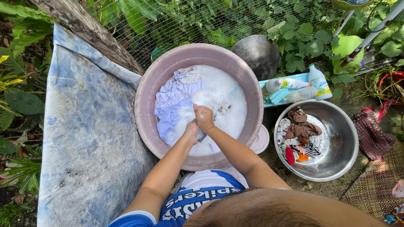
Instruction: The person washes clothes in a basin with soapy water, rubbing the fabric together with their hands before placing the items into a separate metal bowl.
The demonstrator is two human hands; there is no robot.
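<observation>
Hands rubbing cloth in a suds-filled basin

Basin [148, 90], pink plastic, round, sits on the ground against the right edge of a blue mottled slab [84, 138]. It holds white foamy wash water [227, 98] and pale lavender-white laundry [172, 103] heaped toward its left side, partly above the foam.

Left hand [192, 131] and right hand [204, 117] meet near the middle of the basin, just above the suds. Both are closed into fists, pressed together on a small grey piece of cloth [202, 135] that shows between and just below them. How much cloth is bunched inside the fists cannot be told from above.

Steel bowl [343, 143], shiny, stands right of the basin, apart from it. Inside, against its left wall, lies a pile of wrung clothes [298, 136]: brown on top, then striped, orange and red pieces.

Blue tray [304, 77] sits behind the bowl, carrying plastic bottles [319, 82], one upright, others lying down. A dark metal pot [259, 54] stands behind the basin's far right rim, near the wire fence [198, 21]. A white round lid [261, 141] pokes out from under the basin's right edge, perhaps a plate. Woven mat [374, 180] covers the ground at the lower right, with a reddish cloth [370, 130] on it.
</observation>
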